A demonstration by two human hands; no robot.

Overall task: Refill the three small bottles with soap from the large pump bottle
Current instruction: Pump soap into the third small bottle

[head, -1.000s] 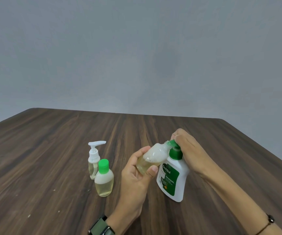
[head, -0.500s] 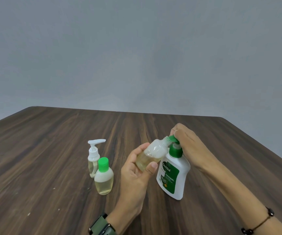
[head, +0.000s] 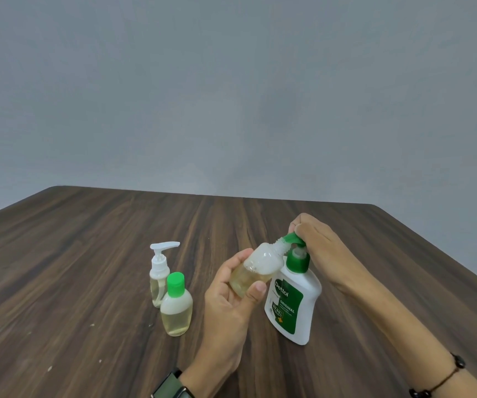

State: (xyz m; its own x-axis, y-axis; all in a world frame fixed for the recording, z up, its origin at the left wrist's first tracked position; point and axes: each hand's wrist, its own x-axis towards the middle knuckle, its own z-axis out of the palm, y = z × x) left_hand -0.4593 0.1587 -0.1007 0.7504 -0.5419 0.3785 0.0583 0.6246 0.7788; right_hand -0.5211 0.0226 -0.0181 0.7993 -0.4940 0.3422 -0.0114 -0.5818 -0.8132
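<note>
The large white pump bottle (head: 292,305) with a green label stands tilted on the table. My right hand (head: 316,245) has its fingers curled over its green pump head (head: 292,238). My left hand (head: 231,294) grips a small clear bottle (head: 256,270), tilted with its open neck against the pump spout; yellowish soap and foam show inside. To the left stand a small bottle with a green cap (head: 176,307) and, right behind it, a small bottle with a white pump (head: 159,272), both holding yellowish soap.
A dark wooden table (head: 88,254) carries everything, with a bare grey wall behind it. Its far edge and right corner are in view. A watch sits on my left wrist and a beaded band on my right.
The green pump head has risen between the earlier frames and now. The small bottle stays at the spout in my left hand. The two standing bottles have not moved.
</note>
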